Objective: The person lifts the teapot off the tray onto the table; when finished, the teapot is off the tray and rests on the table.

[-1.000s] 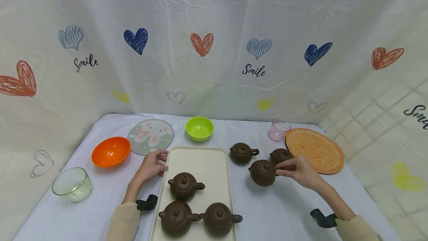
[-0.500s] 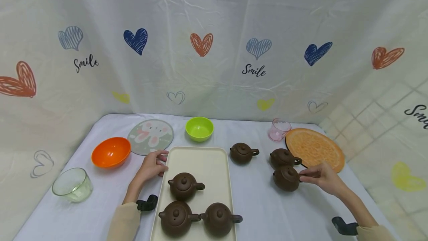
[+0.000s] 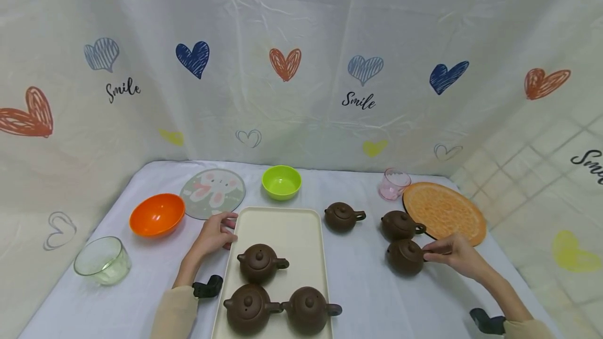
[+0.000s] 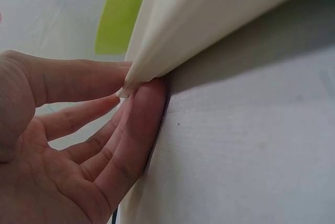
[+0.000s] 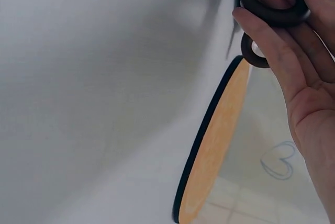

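Note:
My right hand point(image 3: 454, 255) pinches the ring handle of a brown teapot point(image 3: 405, 257); the right wrist view shows the dark handle point(image 5: 275, 14) between thumb and fingers. This teapot stands just in front of a second brown teapot point(image 3: 398, 225), overlapping it in the head view. At the left edge of a cream tray point(image 3: 278, 224), my left hand point(image 3: 214, 233) pinches the rim, thumb on one side and fingers on the other in the left wrist view. Three more brown teapots sit on the tray: one in the middle point(image 3: 259, 262) and two nearer me, point(image 3: 247, 307) being the left teapot.
Right of the tray stands another teapot point(image 3: 342, 217). Behind are a green bowl point(image 3: 281, 183), a pink glass point(image 3: 393, 184) and an orange-brown round mat point(image 3: 445, 212). Leftward lie a rabbit mat point(image 3: 212, 192), an orange bowl point(image 3: 157, 216) and a clear glass bowl point(image 3: 101, 263).
My right hand has carried its teapot rightward, away from the tray, and down to just in front of the second teapot. My left hand stays at the tray's edge.

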A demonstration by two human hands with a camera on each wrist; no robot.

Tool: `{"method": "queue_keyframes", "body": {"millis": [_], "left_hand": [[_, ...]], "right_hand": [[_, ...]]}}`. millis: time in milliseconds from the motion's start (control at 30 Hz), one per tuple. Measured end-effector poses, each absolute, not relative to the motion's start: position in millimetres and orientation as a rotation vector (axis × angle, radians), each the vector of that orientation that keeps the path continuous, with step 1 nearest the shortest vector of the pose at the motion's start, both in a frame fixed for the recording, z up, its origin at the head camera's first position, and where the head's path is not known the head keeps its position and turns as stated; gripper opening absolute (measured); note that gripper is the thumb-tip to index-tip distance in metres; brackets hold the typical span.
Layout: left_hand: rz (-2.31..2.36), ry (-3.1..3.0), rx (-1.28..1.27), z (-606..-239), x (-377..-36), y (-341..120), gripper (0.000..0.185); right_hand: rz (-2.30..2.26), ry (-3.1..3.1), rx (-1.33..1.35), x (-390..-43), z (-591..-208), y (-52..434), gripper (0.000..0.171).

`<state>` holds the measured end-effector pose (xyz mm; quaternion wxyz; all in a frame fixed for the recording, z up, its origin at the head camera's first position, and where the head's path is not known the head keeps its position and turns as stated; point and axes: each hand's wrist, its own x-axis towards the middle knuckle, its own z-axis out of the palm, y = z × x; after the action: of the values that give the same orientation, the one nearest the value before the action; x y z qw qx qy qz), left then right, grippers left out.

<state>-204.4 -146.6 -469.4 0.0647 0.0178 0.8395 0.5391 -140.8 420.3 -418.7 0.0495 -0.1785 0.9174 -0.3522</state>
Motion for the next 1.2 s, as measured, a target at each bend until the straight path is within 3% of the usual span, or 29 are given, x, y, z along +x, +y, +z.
{"method": "queue_keyframes", "body": {"millis": [533, 800, 1200], "left_hand": [[1.638, 2.520, 0.048, -469.9, -204.6, -146.4, 0.052], [1.625, 2.533, 0.059, -470.3, -205.2, -147.7, 0.053], [1.628, 2.533, 0.069, -470.2, -204.7, -147.7, 0.053]], "right_hand": [[-1.013, 2.918, -0.446, -146.1, -388.6, 401.9, 0.018], [-1.171, 2.935, -0.467, -158.9, -381.3, 324.2, 0.024], [-1.212, 2.662, -0.907, -179.2, -398.8, 199.0, 0.023]]}}
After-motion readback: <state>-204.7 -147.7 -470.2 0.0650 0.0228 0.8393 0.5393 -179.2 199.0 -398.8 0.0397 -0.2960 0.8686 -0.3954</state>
